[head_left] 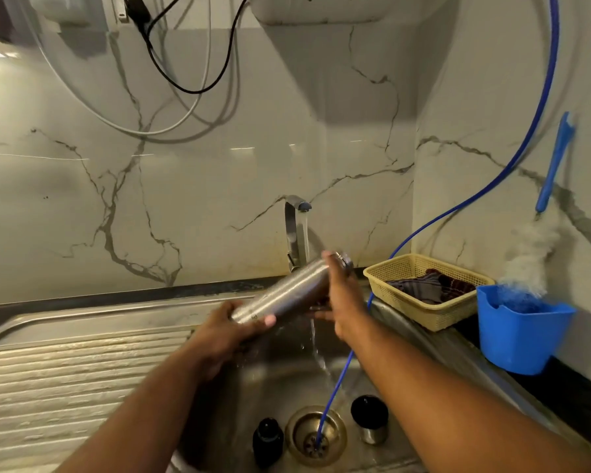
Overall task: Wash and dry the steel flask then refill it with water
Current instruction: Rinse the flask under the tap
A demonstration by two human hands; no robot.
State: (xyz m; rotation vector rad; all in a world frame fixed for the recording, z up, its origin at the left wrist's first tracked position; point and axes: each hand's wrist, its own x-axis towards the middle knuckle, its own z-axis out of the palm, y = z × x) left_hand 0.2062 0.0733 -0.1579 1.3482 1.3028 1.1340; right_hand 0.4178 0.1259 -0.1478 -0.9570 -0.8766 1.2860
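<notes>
Here you hold the flask [289, 291] nearly flat at mid-frame, over the sink [406, 332], its mouth tilted up to the right beneath the tap [296, 230]. Your left hand [226, 331] wraps the base at the lower left end, thumb lying across the steel. Your right hand [343, 298] grips the neck end, fingers curled around it from the right. Water runs off the flask and down past the blue hose [338, 377]. Low in the frame, two dark caps [370, 418] stand either side of the drain [316, 435].
</notes>
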